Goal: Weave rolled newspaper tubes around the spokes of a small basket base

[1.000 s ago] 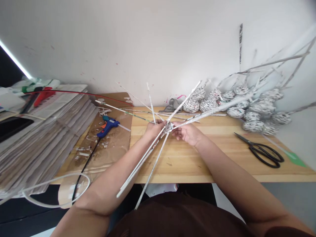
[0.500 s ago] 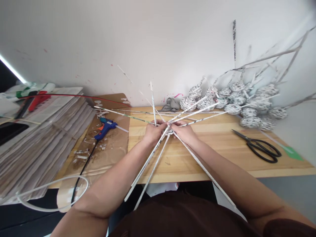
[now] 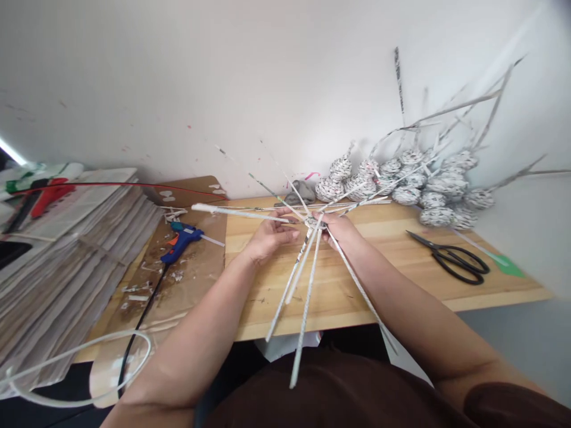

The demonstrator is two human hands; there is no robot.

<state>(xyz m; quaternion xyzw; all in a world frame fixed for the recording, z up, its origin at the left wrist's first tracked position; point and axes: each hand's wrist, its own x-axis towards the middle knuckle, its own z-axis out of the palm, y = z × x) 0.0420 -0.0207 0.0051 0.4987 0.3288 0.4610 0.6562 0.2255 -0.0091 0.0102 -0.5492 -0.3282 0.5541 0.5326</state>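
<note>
Head view: a paper-stick hub (image 3: 316, 224), its sticks radiating, sits between both hands' fingers. The right hand (image 3: 342, 232) pinches its rim; the left hand (image 3: 267, 239) has fingers parted beside it. Beyond the right fingers stand woven paper balls (image 3: 330, 189).

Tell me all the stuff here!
Table: 1, tan, middle.
Wall: 1, white, behind.
Paper-stick star: 1, whitish, centre.
Loose paper sticks: several, whitish, behind star.
Lump: 1, grey, by wall.
Woven bulbs: many, grey-white, back right.
Scissors: 1, black, right.
Patch: 1, green, right corner.
Cardboard: 1, brown, left.
Glue gun: 1, blue-orange, on cardboard.
Cable: 1, black, on cardboard.
Paper stack: 1, greyish, far left.
Tool: 1, red-black, on stack.
Loop: 1, white, lower left.
Shirt: 1, brown, bottom.
Left hand: 1, beside star.
Right hand: 1, holding star.
</note>
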